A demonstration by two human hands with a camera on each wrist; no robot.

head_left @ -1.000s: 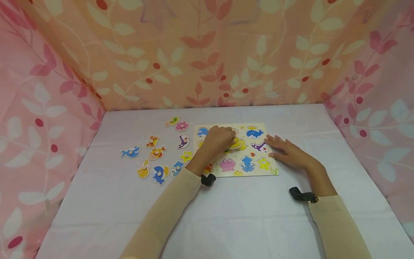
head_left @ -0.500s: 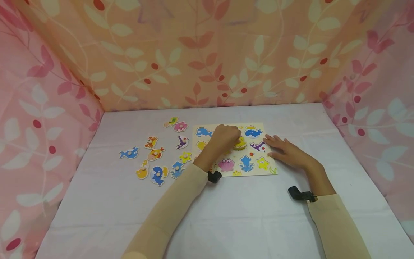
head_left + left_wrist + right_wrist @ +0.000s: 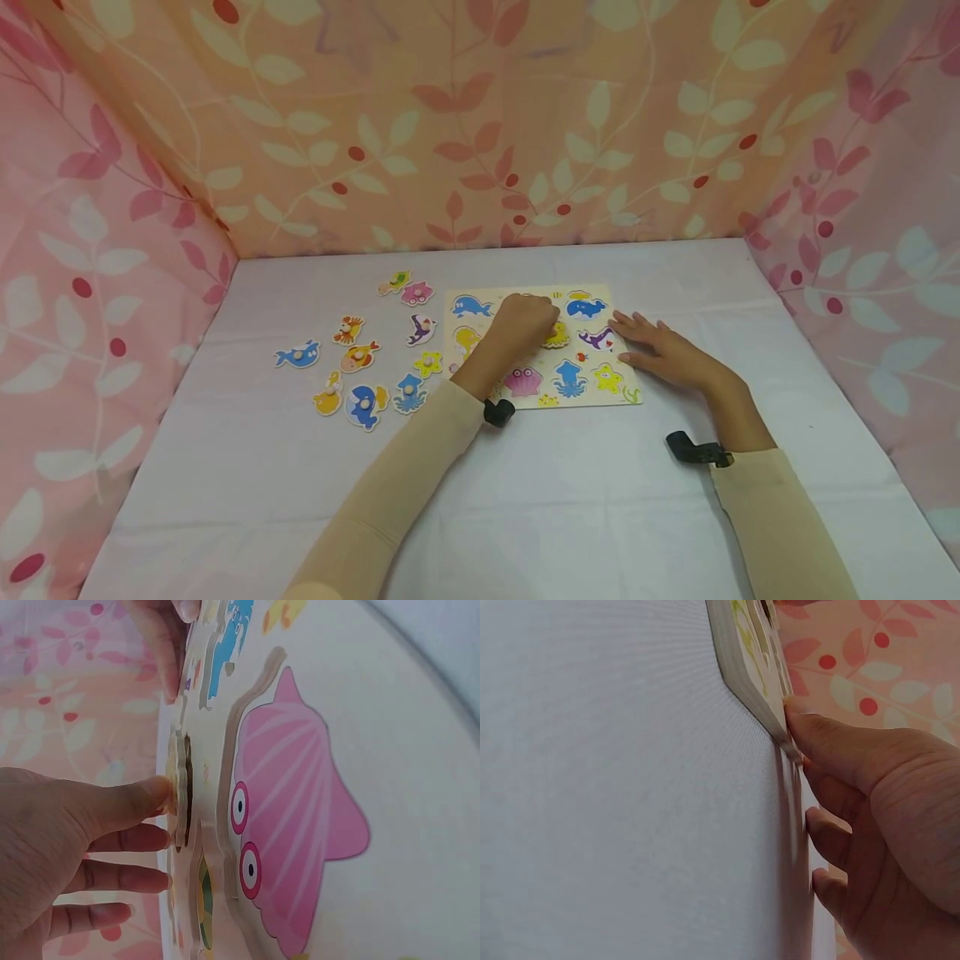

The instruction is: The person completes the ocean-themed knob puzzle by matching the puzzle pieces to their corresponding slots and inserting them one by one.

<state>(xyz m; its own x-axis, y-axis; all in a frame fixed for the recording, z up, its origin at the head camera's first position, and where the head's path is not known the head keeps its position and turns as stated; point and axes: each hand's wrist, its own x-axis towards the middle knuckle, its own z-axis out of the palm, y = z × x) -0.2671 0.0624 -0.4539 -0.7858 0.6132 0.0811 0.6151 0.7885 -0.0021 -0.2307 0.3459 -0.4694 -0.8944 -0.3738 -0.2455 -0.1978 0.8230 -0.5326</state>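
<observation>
A puzzle board (image 3: 592, 401) is laid on the white-covered counter (image 3: 585, 500), and a yellow piece (image 3: 557, 337) is held at the board's middle by the left hand (image 3: 519, 323). The piece is pinched between thumb and fingers; in the left wrist view a dark gap is seen beneath its edge, and whether it is seated in a recess cannot be told. The board's right edge is touched by the right hand (image 3: 663, 352), whose fingers are extended and grasp nothing. Sea animals are printed on the board, among them a pink shell-like figure (image 3: 522, 382), a blue squid (image 3: 570, 380) and a yellow starfish (image 3: 607, 378). Left of the board, loose knobbed pieces are spread: a small starfish piece (image 3: 428, 363) and a squid piece (image 3: 409, 395) nearest it, a purple piece (image 3: 421, 330) and a pink piece (image 3: 417, 292) farther back, and a blue fish piece (image 3: 298, 355) farthest left. Behind the board, faint purple marks on the leaf-patterned cloth (image 3: 480, 125) cannot be made out. Compared with one second earlier, the left hand has been shifted rightward over the board and the yellow piece brought over its printed yellow figure, while the right hand has been kept at the edge.
</observation>
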